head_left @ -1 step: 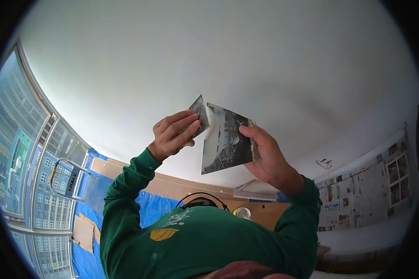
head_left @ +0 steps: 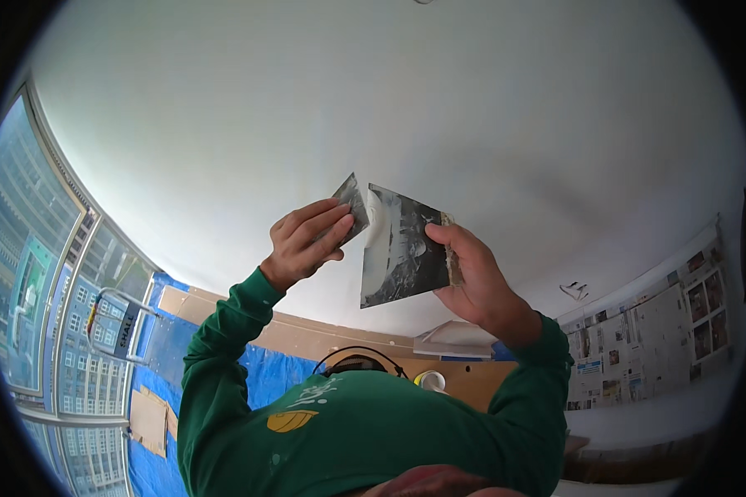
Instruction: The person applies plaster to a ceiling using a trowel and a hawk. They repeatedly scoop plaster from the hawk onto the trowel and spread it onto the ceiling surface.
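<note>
My left hand [head_left: 302, 240] is raised to the white ceiling [head_left: 389, 108] and pinches a small putty knife [head_left: 352, 203], its grey blade tilted up to the right. Just beside it, my right hand [head_left: 477, 277] grips a wide flat taping blade [head_left: 402, 253] by its right edge. That blade is dark grey with white plaster smeared along its left side. The small knife's tip touches or nearly touches the wide blade's upper left corner. Both arms wear green sleeves [head_left: 224, 348].
Tall windows [head_left: 33, 273] with buildings beyond curve along the left. A metal step-ladder top [head_left: 120, 323], blue tarp [head_left: 170, 364] and cardboard [head_left: 307, 335] lie below. Newspaper sheets [head_left: 638, 340] cover the wall at right. A white cup [head_left: 429, 381] and a dark headband [head_left: 356, 360] show near my chest.
</note>
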{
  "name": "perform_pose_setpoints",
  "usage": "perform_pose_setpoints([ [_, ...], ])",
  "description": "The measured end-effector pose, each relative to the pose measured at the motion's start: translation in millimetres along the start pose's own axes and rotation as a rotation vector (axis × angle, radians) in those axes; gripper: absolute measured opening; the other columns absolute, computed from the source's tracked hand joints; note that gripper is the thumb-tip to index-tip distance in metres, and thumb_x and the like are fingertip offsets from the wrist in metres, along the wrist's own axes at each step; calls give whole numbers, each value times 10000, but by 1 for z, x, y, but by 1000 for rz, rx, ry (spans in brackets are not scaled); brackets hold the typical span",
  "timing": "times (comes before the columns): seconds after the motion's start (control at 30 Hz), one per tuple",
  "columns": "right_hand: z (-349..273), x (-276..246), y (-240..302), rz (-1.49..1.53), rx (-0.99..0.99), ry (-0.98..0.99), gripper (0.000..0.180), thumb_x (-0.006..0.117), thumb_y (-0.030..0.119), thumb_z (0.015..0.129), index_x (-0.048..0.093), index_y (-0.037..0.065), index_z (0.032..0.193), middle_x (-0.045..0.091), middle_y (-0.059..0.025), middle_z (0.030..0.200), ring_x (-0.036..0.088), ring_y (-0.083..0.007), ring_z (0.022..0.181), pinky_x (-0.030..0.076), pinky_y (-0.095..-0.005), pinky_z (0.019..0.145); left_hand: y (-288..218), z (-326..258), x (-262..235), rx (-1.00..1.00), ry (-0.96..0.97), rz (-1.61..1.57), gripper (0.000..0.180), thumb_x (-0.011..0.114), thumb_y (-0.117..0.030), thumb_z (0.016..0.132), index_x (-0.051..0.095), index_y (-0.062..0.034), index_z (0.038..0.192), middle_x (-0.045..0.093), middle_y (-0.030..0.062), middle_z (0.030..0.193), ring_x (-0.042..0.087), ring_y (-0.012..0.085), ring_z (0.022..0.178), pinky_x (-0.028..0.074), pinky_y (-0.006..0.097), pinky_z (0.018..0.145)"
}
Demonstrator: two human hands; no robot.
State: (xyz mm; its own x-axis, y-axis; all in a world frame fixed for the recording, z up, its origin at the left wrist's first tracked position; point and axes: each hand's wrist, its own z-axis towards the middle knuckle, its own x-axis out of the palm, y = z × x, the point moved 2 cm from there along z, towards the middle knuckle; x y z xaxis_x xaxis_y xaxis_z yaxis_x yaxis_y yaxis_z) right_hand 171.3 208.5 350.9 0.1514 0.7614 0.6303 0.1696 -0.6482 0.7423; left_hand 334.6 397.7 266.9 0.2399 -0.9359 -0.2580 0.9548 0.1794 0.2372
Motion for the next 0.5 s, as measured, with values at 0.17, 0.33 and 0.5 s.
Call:
perform_pose_setpoints([
  [0.17,11,-7,97,6,-247,146,209,566,176,1017,629,36,1159,716,-98,1122,704,-187,985,575,-331,742,-3,-37,22,-513,69,-364,324,606,-190,1001,677,-3,1257,678,148,1140,664,308,1005,562,370,800],
  [0.33,-30,75,263,-382,-1069,-39,293,659,74,962,598,-2,1239,670,-101,1204,644,-224,1107,514,-396,976,-39,-134,52,-1572,-453,-1142,469,463,-422,1097,622,15,1157,663,94,1110,645,178,972,507,300,861],
  [0.5,-54,143,451,-1396,-1593,-409,319,652,149,989,625,16,1277,666,-98,1266,626,-176,1145,476,-348,1011,-66,-163,50,-1857,-607,-1374,532,447,-451,1090,514,14,1340,629,107,1266,650,214,1148,532,360,997],
])
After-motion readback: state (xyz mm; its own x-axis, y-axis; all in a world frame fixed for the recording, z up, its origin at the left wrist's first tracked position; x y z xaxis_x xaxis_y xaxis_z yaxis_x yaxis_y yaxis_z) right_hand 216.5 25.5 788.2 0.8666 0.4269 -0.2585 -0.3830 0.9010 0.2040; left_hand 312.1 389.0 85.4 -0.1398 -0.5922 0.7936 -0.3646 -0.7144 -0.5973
